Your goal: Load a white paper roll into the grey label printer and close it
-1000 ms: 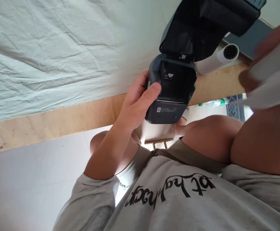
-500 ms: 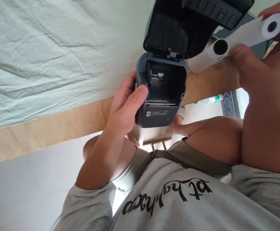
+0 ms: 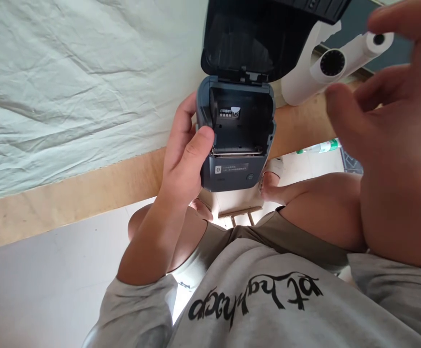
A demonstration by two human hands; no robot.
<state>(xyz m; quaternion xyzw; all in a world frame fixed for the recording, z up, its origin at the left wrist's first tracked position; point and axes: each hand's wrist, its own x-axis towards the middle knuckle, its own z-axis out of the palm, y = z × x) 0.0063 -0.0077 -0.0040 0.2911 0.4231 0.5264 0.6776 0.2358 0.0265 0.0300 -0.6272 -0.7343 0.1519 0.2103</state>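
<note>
From where I stand, taking the printer as the centre of the dial, the dark printer (image 3: 232, 175) sits in the left hand (image 3: 184, 157), which comes in at nine o'clock; the thumb presses on the left rim of the hollow bay, and the other fingers go round the outer side until the body hides them, so that hand is clamped on the printer; the lid (image 3: 246, 41) is swung back towards twelve, leaving the bay facing up, with a small white label inside and a power button near five.

The right hand (image 3: 400, 104) hangs out between two and three, well apart from the printer; its fingers are spread, thumb and forefinger wide of each other with nothing gripped between them; the forefinger's tip is just beside the end of the thin paper roll (image 3: 358, 52), though I cannot tell if they touch; the thicker paper roll (image 3: 297, 87), with its wide dark core, lies nearer the printer, towards half past one.

Pale cloth (image 3: 80, 87) spreads towards ten; a bottle (image 3: 321, 146) shows below the wooden edge (image 3: 123, 180), towards three.
</note>
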